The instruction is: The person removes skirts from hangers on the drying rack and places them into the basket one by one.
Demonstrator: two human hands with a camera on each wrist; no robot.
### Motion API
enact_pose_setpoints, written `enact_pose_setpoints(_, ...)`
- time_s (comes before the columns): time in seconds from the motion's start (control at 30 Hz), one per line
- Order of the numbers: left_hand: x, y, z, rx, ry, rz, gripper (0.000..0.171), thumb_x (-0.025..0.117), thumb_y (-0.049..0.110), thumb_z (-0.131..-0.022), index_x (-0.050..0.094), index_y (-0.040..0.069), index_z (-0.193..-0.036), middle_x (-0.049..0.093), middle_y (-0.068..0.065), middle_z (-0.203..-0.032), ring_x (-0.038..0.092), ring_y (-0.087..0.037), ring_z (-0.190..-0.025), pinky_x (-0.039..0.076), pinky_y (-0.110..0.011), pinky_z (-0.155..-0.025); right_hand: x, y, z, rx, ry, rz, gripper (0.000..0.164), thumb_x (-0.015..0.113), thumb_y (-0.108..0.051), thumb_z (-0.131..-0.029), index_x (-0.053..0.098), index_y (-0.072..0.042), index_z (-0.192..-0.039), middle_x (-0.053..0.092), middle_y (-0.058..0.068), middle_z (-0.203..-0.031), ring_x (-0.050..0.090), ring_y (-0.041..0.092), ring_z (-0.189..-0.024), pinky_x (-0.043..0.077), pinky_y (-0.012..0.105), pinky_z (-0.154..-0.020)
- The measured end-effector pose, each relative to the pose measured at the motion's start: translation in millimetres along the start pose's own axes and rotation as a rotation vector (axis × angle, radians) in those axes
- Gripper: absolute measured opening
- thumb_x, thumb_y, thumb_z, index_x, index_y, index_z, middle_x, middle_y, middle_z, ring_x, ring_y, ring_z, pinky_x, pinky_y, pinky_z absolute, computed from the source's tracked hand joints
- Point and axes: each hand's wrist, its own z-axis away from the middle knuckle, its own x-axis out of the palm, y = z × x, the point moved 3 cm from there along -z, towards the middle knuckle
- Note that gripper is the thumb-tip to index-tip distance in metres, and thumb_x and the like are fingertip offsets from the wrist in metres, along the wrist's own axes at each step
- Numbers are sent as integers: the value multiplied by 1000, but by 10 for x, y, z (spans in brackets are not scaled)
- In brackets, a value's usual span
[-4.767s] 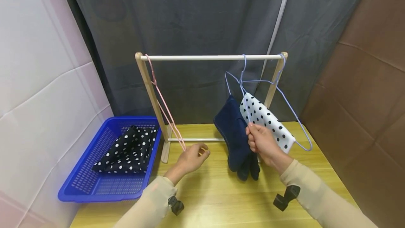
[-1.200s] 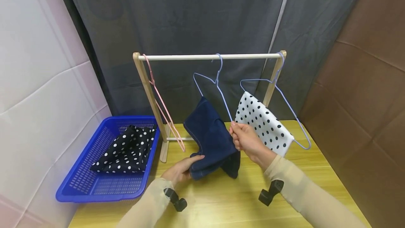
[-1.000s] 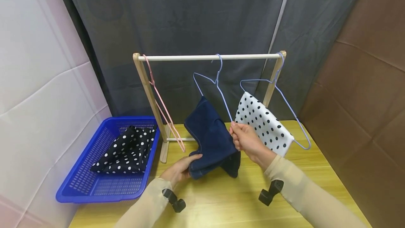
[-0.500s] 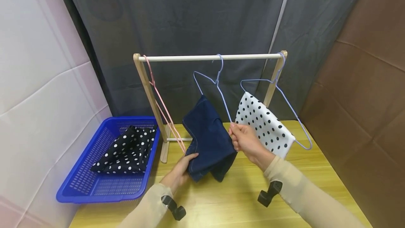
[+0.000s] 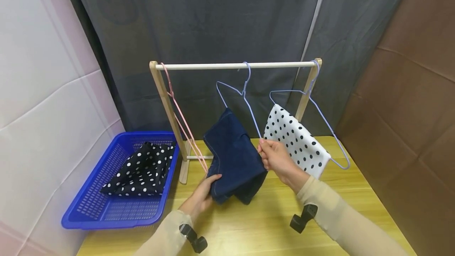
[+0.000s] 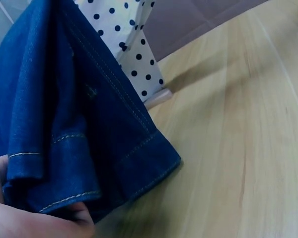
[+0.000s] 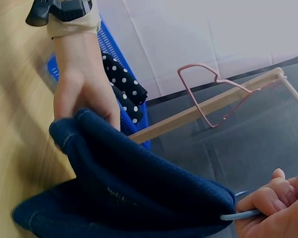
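Small dark blue denim trousers (image 5: 234, 157) hang folded over the lower bar of a blue hanger (image 5: 251, 110) hooked on the rack's middle. My left hand (image 5: 200, 194) grips the trousers by a leg hem, thumb on top; the left wrist view shows the stitched hem (image 6: 72, 198) between thumb and fingers. My right hand (image 5: 279, 161) pinches the hanger's lower right corner, and in the right wrist view the hanger wire (image 7: 241, 215) runs from the denim fold into those fingers. The bar inside the fold is hidden.
A wooden rack (image 5: 213, 66) stands at the back. On its right hangs a white polka-dot cloth (image 5: 295, 137) on another blue hanger (image 5: 325, 117). At left are a bare pink hanger (image 5: 183, 122) and a blue basket (image 5: 106, 224) holding black polka-dot fabric (image 5: 142, 169).
The trousers and their hanger have slid left along the rack, away from the white cloth. My left hand has left the pink hanger and taken the trouser hem, lately drawing it slightly left.
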Motion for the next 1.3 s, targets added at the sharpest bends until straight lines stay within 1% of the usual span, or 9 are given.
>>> enact_pose_setpoints(0.13, 10, 41, 55, 13, 41, -17, 65, 55, 11, -97, 26, 4, -154, 66, -2, -113, 70, -11, -89, 60, -26, -80, -7, 3, -4, -4, 3, 3, 36, 37, -26, -111, 51, -10, -82, 36, -7, -55, 31, 5, -45, 26, 18, -45)
enact_pose_setpoints(0.33, 0, 162, 156, 12, 130, -143, 61, 62, 17, -96, 35, -7, -144, 69, -3, -100, 70, -10, -79, 59, -24, -72, -12, 1, -17, -6, 15, 23, 36, 37, -26, -111, 51, -9, -83, 37, -7, -56, 31, 6, -45, 26, 18, -45)
enact_pose_setpoints(0.47, -5, 254, 201, 8, 148, -124, 49, 63, 17, -96, 41, -5, -134, 69, -1, -94, 70, -9, -77, 59, -23, -71, -20, 3, -25, -2, 22, 35, 36, 38, -27, -111, 51, -8, -83, 37, -6, -56, 31, 6, -45, 25, 18, -45)
enact_pose_setpoints(0.63, -18, 344, 225, -1, 160, -41, 14, 60, 20, -99, 57, 7, -104, 70, 6, -79, 68, -5, -70, 58, -20, -68, -22, 8, -27, -5, 13, 33, 37, 37, -27, -111, 51, -8, -82, 35, -7, -56, 30, 5, -45, 25, 18, -45)
enact_pose_setpoints(0.73, -25, 383, 239, -2, 158, -35, 14, 57, 22, -101, 60, 12, -91, 69, 9, -73, 67, -3, -65, 57, -19, -65, -22, 9, -25, -4, 12, 37, 37, 38, -27, -111, 51, -8, -83, 36, -7, -57, 30, 5, -45, 25, 18, -45)
enact_pose_setpoints(0.87, -23, 419, 264, 2, 147, -105, 12, 56, 20, -101, 56, 8, -101, 67, 9, -72, 65, -2, -64, 56, -17, -64, -22, 7, -21, -6, 14, 41, 37, 38, -28, -111, 52, -8, -82, 36, -7, -57, 30, 6, -46, 25, 18, -45)
enact_pose_setpoints(1.0, -30, 442, 287, 1, 169, -216, 25, 58, 19, -99, 52, 1, -115, 65, 9, -72, 63, -1, -63, 54, -17, -63, -28, 8, -22, -10, 16, 39, 37, 38, -27, -111, 51, -8, -82, 35, -7, -56, 30, 6, -45, 25, 18, -45)
enact_pose_setpoints(1.13, -33, 475, 306, 3, 201, -293, 30, 59, 20, -99, 53, -2, -118, 64, 9, -73, 62, -2, -66, 53, -18, -65, -32, 3, -16, -13, 12, 43, 37, 38, -27, -111, 51, -8, -82, 35, -7, -55, 30, 6, -46, 25, 18, -45)
enact_pose_setpoints(1.3, -33, 501, 313, -4, 208, -343, 34, 59, 21, -99, 53, -4, -121, 64, 8, -76, 62, -4, -68, 52, -21, -68, -35, -3, -7, -13, 10, 49, 37, 39, -28, -111, 52, -8, -83, 34, -7, -55, 30, 6, -46, 25, 18, -45)
